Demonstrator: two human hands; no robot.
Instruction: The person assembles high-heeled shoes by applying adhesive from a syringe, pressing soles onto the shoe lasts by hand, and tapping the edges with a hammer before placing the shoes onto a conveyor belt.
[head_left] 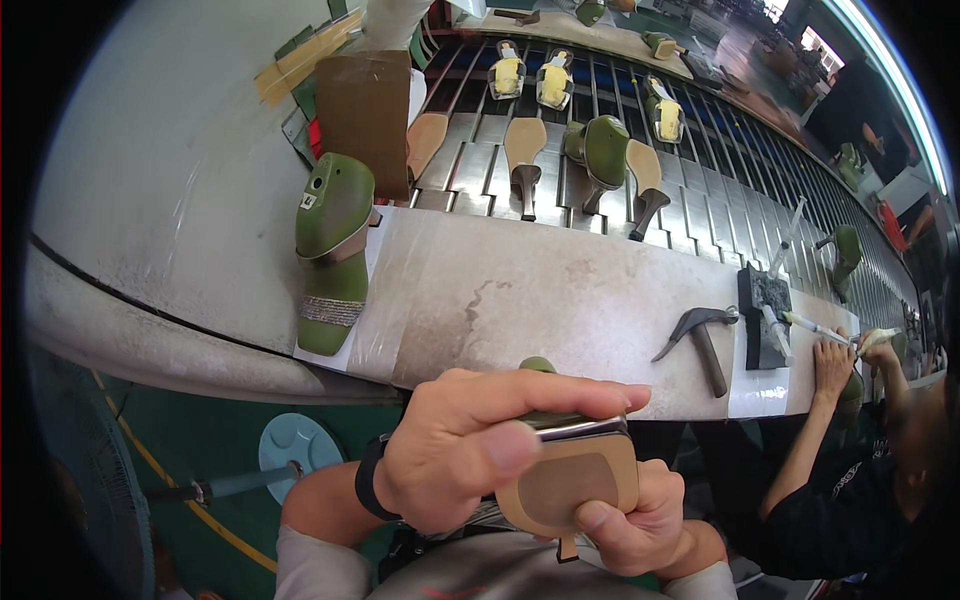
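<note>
My two hands hold a high-heeled shoe up against the near edge of the bench. Its tan sole (570,485) faces me, with a darker rounded panel in it and the small heel tip pointing down. My left hand (450,450) is closed over its upper left side, fingers stretched along the top edge and thumb against it. Gripping the lower right is my right hand (640,520), thumb pressed on the sole. A bit of green shows behind my left fingers; the rest of the shoe is hidden. Beyond, a claw hammer (706,350) lies on the bench (540,290).
A green shoe with a glittery strap (333,312) lies on white paper at left. Heeled soles (525,150) and green shoe lasts (605,150) sit on the slatted conveyor (480,140). A black block (768,350) holds tubes at right, beside a co-worker's hands (833,370).
</note>
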